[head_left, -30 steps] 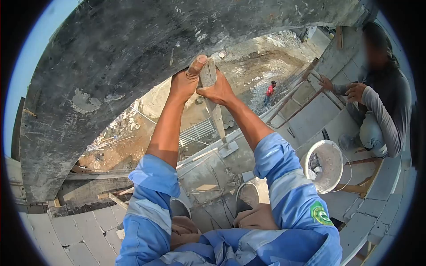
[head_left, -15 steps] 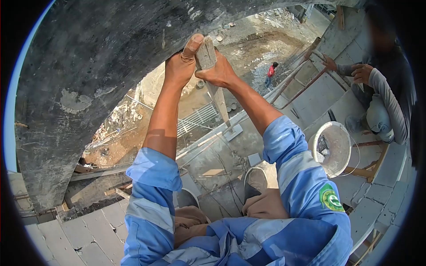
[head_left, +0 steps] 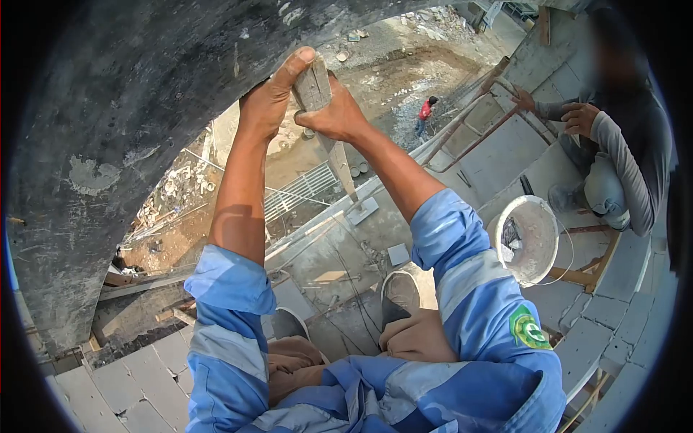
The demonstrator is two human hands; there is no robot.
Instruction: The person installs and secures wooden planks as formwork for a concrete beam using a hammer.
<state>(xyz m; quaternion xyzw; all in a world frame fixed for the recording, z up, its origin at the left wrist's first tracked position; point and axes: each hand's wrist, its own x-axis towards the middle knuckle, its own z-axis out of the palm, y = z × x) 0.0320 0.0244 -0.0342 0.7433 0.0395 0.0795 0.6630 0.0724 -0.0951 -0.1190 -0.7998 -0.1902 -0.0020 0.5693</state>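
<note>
A narrow wooden plank [head_left: 313,88] stands steeply beside the lower edge of a large dark curved panel [head_left: 144,115]. Its lower end is by a small pale block [head_left: 362,211] on the ledge. My right hand [head_left: 336,112] is closed round the plank's upper part, thumb across its face. My left hand [head_left: 268,105] is closed against the plank's other side, its thumb pointing up along it near the top. The left fingers are hidden behind the hand and the panel edge.
A white bucket [head_left: 530,245] with grey material inside stands at right. Behind it a co-worker [head_left: 628,159] crouches by a rusty metal frame [head_left: 498,130]. Grey blocks [head_left: 137,382] lie around my feet. Past the ledge, far below, are rubble and a person in red [head_left: 426,110].
The whole view has shifted slightly, so things sit a little further left. Both hands keep the same hold on the plank. Nothing was let go.
</note>
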